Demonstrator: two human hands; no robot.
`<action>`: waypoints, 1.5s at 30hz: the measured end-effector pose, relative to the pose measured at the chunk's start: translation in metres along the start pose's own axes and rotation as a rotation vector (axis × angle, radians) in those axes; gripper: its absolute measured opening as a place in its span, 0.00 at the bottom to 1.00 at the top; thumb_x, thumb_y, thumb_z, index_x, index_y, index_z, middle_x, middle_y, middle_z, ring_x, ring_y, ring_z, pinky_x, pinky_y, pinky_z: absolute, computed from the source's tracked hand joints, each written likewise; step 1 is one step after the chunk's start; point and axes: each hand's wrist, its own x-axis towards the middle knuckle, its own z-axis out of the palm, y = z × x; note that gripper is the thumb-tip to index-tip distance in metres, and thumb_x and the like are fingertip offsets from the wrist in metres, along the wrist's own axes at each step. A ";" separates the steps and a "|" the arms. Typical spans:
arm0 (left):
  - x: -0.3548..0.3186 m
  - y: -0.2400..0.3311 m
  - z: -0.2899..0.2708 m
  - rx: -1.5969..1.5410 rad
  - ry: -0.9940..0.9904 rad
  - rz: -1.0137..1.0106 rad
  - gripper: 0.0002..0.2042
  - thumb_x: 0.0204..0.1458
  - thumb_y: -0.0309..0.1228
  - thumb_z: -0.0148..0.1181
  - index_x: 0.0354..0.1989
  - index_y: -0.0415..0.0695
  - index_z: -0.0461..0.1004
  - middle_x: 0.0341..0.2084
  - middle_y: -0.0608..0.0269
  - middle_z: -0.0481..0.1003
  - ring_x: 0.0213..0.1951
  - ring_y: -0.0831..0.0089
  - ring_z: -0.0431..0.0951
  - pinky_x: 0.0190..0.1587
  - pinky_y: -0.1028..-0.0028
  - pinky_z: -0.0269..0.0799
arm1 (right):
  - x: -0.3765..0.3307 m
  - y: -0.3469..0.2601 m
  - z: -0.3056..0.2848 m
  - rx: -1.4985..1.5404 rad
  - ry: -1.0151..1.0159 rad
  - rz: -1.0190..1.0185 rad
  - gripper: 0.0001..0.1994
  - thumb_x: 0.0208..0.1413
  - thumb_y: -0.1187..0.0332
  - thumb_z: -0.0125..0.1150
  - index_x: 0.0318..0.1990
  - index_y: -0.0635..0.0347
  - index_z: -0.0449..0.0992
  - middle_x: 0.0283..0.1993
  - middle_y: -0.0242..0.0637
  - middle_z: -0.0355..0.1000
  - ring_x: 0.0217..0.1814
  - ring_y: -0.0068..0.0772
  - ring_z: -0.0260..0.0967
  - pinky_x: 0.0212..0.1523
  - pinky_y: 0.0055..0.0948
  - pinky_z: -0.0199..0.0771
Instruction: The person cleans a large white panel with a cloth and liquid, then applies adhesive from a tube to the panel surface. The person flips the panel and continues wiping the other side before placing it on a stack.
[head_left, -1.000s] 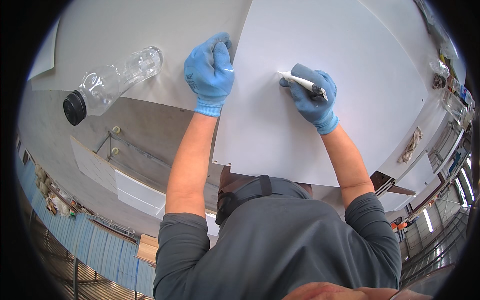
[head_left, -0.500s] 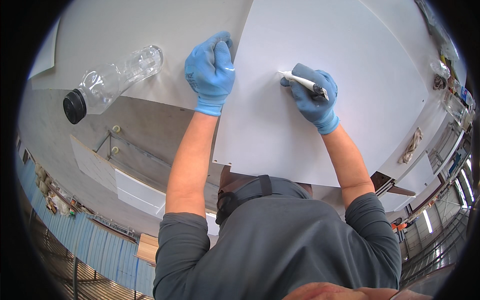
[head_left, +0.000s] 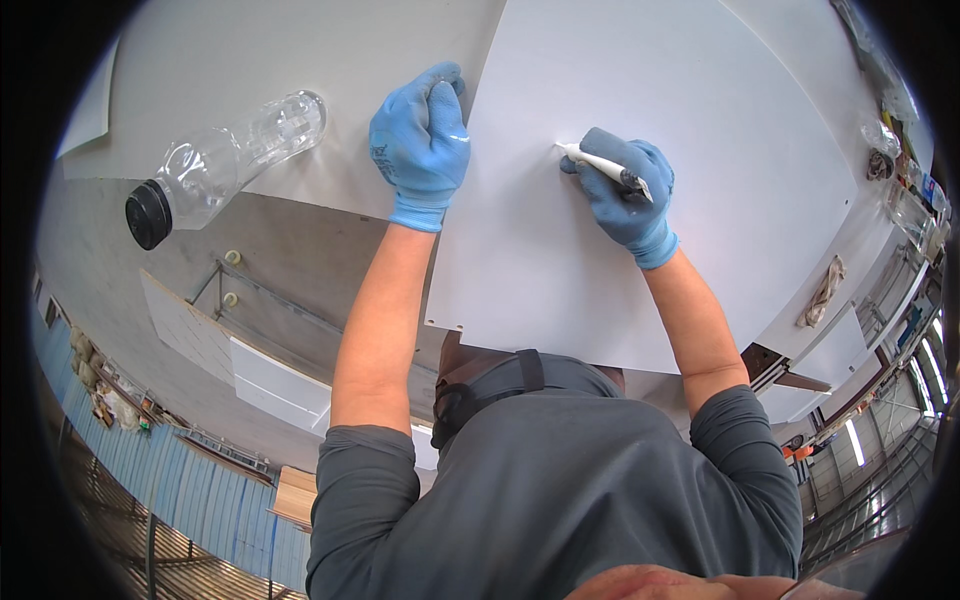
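Note:
My right hand (head_left: 625,195), in a blue work glove, is closed round a slim white pen-like tube (head_left: 602,163) with a dark rear end. Its pointed tip meets or almost meets the face of a large white panel (head_left: 540,250); which of the two I cannot tell. My left hand (head_left: 420,145), gloved alike, lies curled at the panel's left edge, thumb against the fingers. Whether anything is inside that curl is hidden. To its left a clear plastic bottle (head_left: 235,150) with a black cap lies on its side on another pale board (head_left: 350,50).
A crumpled rag (head_left: 822,292) lies on the right side, with plastic bottles and wrapping (head_left: 905,205) beyond it. Below on the left, a metal frame with cream wheels (head_left: 231,258) and leaning boards (head_left: 275,385) stand on the floor. The panel's near edge lies close to my waist.
The white tube has turned slightly in my right hand, its tip staying almost at the same spot. My left hand and the bottle look unmoved.

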 end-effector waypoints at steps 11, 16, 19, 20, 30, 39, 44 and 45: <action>0.002 0.003 -0.001 0.002 -0.016 -0.023 0.08 0.61 0.30 0.58 0.39 0.43 0.84 0.26 0.63 0.84 0.31 0.66 0.84 0.37 0.69 0.78 | -0.004 -0.001 -0.002 0.264 -0.019 0.170 0.08 0.55 0.79 0.67 0.42 0.61 0.78 0.28 0.33 0.82 0.20 0.24 0.73 0.23 0.23 0.68; 0.000 0.001 0.000 0.016 0.007 0.013 0.09 0.62 0.28 0.57 0.39 0.40 0.84 0.28 0.59 0.85 0.31 0.66 0.85 0.38 0.70 0.79 | -0.004 -0.003 0.000 0.254 -0.026 0.182 0.08 0.56 0.80 0.66 0.42 0.63 0.78 0.29 0.35 0.82 0.20 0.23 0.73 0.22 0.23 0.69; -0.001 0.001 0.002 -0.008 0.034 0.023 0.07 0.61 0.26 0.58 0.39 0.42 0.84 0.27 0.61 0.85 0.31 0.64 0.85 0.38 0.68 0.79 | 0.000 -0.009 -0.003 0.407 0.029 0.254 0.07 0.57 0.82 0.64 0.42 0.65 0.77 0.30 0.39 0.82 0.21 0.22 0.74 0.24 0.22 0.73; 0.000 0.001 0.003 -0.025 0.033 0.021 0.07 0.61 0.26 0.58 0.39 0.41 0.84 0.27 0.60 0.85 0.31 0.63 0.85 0.38 0.68 0.79 | 0.004 -0.009 -0.008 0.418 0.094 0.292 0.07 0.57 0.83 0.63 0.43 0.66 0.78 0.31 0.40 0.82 0.22 0.22 0.74 0.25 0.22 0.74; -0.001 0.003 0.003 -0.042 -0.014 -0.073 0.11 0.62 0.27 0.56 0.41 0.33 0.83 0.31 0.50 0.85 0.32 0.63 0.87 0.36 0.70 0.81 | 0.056 0.057 -0.086 0.266 0.456 0.419 0.06 0.63 0.78 0.60 0.40 0.70 0.83 0.34 0.36 0.81 0.30 0.25 0.79 0.27 0.20 0.77; -0.005 0.003 0.008 -0.081 0.024 -0.105 0.12 0.62 0.27 0.55 0.41 0.32 0.83 0.34 0.51 0.85 0.33 0.64 0.87 0.36 0.70 0.83 | 0.049 0.069 -0.085 0.191 0.334 0.357 0.07 0.65 0.76 0.64 0.46 0.69 0.82 0.34 0.36 0.83 0.27 0.18 0.74 0.27 0.18 0.75; -0.003 0.004 0.006 -0.054 0.012 -0.097 0.11 0.62 0.26 0.55 0.41 0.32 0.83 0.35 0.51 0.85 0.34 0.64 0.87 0.37 0.70 0.83 | 0.049 0.070 -0.085 0.232 0.347 0.364 0.06 0.64 0.77 0.64 0.46 0.69 0.82 0.34 0.35 0.83 0.27 0.17 0.74 0.27 0.17 0.75; -0.003 0.004 0.006 -0.050 0.004 -0.099 0.11 0.62 0.26 0.55 0.41 0.33 0.83 0.35 0.50 0.85 0.34 0.63 0.87 0.36 0.70 0.83 | 0.049 0.070 -0.085 0.236 0.344 0.365 0.06 0.64 0.77 0.64 0.45 0.69 0.82 0.34 0.35 0.83 0.27 0.17 0.74 0.27 0.17 0.75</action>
